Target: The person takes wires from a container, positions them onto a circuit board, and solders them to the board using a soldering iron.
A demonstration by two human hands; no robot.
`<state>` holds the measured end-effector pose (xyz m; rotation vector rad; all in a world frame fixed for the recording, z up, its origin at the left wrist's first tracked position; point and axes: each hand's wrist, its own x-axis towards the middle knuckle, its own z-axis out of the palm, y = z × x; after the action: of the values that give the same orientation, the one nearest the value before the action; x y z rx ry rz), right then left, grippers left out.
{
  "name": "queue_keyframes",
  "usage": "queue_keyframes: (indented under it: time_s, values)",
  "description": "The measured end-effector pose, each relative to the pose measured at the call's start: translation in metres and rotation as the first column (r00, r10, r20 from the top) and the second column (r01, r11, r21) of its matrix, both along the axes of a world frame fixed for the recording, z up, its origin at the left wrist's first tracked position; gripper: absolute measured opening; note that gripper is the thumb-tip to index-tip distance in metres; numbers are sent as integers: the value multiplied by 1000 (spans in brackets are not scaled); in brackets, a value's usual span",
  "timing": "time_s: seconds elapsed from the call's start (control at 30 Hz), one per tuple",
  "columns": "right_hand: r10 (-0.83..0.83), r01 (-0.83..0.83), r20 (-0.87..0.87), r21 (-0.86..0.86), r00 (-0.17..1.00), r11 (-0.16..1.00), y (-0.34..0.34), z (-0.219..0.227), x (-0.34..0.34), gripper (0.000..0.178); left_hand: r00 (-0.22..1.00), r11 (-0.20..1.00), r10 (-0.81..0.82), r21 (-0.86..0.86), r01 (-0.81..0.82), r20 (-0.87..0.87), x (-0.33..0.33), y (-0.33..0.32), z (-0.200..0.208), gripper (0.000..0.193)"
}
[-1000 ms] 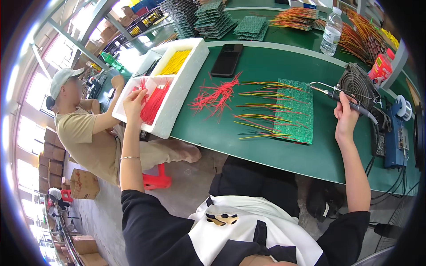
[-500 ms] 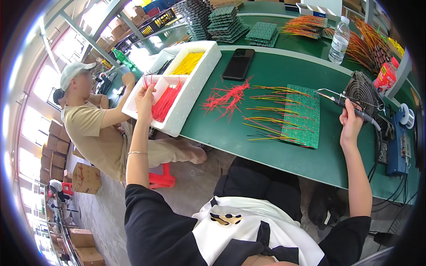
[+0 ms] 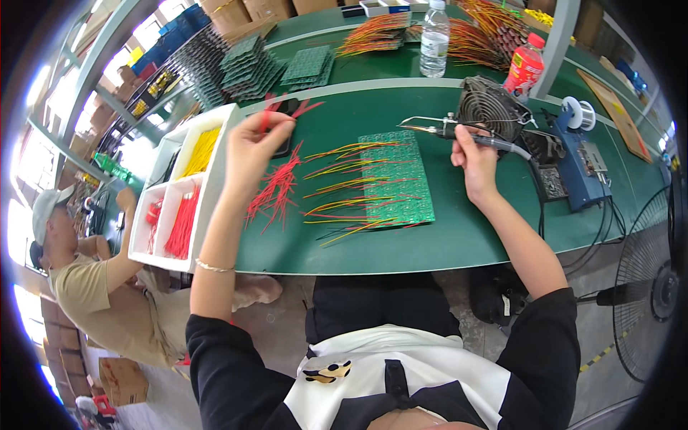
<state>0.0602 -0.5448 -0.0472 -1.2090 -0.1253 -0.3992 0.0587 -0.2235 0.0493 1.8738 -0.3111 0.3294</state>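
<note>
My left hand (image 3: 256, 147) pinches a few short red wires (image 3: 301, 109), raised over the table beside the white foam box (image 3: 223, 129). Partly behind that hand lies a black phone (image 3: 287, 106). My right hand (image 3: 474, 166) grips a soldering iron (image 3: 446, 132), its tip just beyond the far edge of a green circuit board panel (image 3: 405, 179). Rows of red, yellow and dark wires (image 3: 344, 183) stick out leftward from the panel. Between box and panel sits a loose heap of red wires (image 3: 276, 188). Red and yellow wires fill compartments of the box.
A small round-grilled fan (image 3: 491, 107), a water bottle (image 3: 433, 43) and a red bottle (image 3: 524, 66) stand at the back. A blue soldering unit (image 3: 582, 168) with a solder spool (image 3: 577, 113) is right. Board stacks (image 3: 247, 68) rise behind; a co-worker (image 3: 93, 279) sits left.
My left hand has left the foam box and come right over the table with the red wires. The soldering iron has shifted left toward the panel's far edge. The whole view has turned right.
</note>
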Motion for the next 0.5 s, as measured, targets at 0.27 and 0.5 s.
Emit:
queue_keyframes:
  time_s: [0.27,0.5]
  values:
    - [3,-1,-81,30,997,1000,-7,-2,0,17,967,987,-151,-92,135,-203,57,-57,-61,11]
    - [34,-26,-123,61,992,998,0,-2,4,17,985,971,-161,188,147,62,65,-59,-96,10]
